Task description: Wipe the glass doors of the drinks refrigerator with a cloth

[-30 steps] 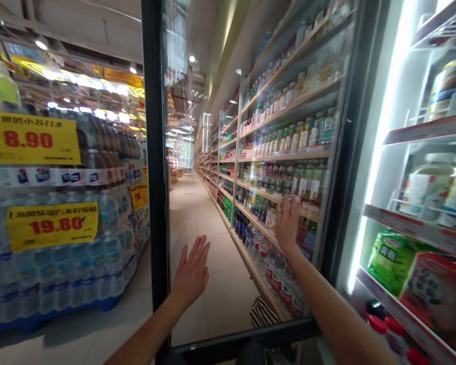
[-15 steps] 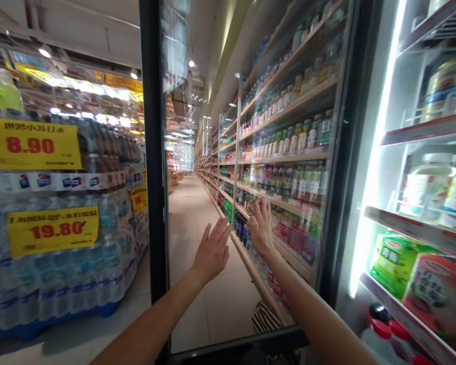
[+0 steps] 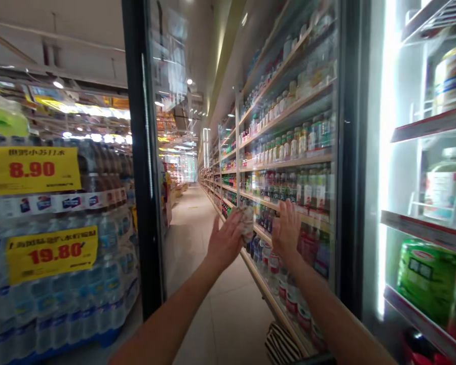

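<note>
A glass door (image 3: 197, 243) with a dark frame stands in front of me, with shelves of bottles showing through it. My left hand (image 3: 225, 242) is raised at the pane, and its fingers press a crumpled pale cloth (image 3: 246, 223) against the glass. Just to the right, my right hand (image 3: 287, 230) is up at the pane with its fingers stretched out and nothing visible in it. Part of the cloth is hidden behind the left fingers.
At the right is a lit cooler with shelves (image 3: 425, 228) of bottles and green packs (image 3: 425, 281). Stacked water bottles (image 3: 61, 299) with yellow price signs (image 3: 53, 253) stand at the left. A black-and-white striped item (image 3: 283, 345) shows low down near the door's bottom.
The cloth, earlier by my right hand, is now under my left hand. Both hands have moved right across the pane. The view has shifted, and the door's left frame appears further left.
</note>
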A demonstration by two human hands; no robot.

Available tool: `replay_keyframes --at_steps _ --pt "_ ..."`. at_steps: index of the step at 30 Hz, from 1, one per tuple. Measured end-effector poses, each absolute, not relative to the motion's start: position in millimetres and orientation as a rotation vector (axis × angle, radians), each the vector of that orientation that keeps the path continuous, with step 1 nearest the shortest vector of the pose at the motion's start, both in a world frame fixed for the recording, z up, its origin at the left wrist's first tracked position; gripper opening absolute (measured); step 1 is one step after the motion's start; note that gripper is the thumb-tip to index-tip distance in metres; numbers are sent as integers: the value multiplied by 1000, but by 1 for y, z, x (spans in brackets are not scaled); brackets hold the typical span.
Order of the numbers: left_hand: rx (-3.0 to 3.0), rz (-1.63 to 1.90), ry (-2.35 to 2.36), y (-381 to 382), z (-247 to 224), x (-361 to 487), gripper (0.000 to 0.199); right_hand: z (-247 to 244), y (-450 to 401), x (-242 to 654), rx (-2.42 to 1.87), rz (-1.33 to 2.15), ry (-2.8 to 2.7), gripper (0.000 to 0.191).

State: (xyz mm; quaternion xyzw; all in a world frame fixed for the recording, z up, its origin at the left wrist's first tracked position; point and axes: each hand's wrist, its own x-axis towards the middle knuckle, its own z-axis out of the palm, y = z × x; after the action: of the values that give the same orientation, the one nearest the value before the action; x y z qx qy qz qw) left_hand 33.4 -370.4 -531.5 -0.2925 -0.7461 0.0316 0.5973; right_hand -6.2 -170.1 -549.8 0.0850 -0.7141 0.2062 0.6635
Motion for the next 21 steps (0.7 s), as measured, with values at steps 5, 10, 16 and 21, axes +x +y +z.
replay_keyframes --at_steps 5,10,16,21 --pt "-408 -1 -1638 -432 -474 45 32 -566 -161 -28 174 256 -1620 58" --pt "-523 93 -1737 -420 -492 39 42 -569 -162 -26 161 248 -1622 58" --pt "-1257 588 -1721 -414 -562 31 43 -568 -159 -25 175 202 -1600 59" --pt "-548 227 -1748 -457 -510 32 49 -570 -158 -27 174 218 -1604 57"
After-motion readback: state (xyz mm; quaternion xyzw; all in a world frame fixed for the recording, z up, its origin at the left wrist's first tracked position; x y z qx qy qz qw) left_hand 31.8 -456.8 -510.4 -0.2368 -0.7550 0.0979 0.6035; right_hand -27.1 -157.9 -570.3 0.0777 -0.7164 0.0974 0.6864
